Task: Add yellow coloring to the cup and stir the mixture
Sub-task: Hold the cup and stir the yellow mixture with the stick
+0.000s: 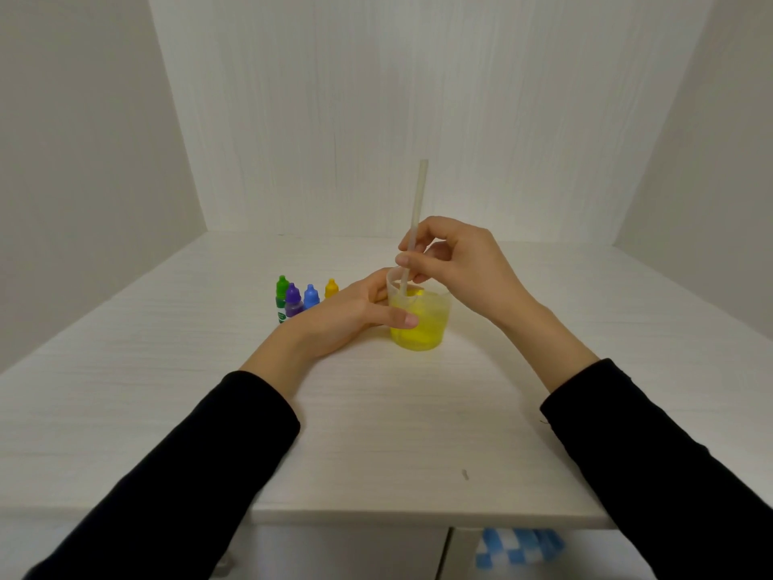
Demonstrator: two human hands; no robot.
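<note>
Head view: straw stands nearly upright in the yellow-filled cup, centre frame.
The right hand (456, 261) pinches the straw (414, 228) just above the rim, fingers curled round it; the left hand (347, 316) grips the clear plastic cup (422, 324) on the worktop (397, 433), left of the straw.

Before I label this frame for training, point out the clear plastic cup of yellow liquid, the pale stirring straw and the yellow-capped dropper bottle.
clear plastic cup of yellow liquid (422, 328): head view, front wall.
pale stirring straw (419, 194): head view, upper shaft.
yellow-capped dropper bottle (331, 288): head view, cap.
</note>
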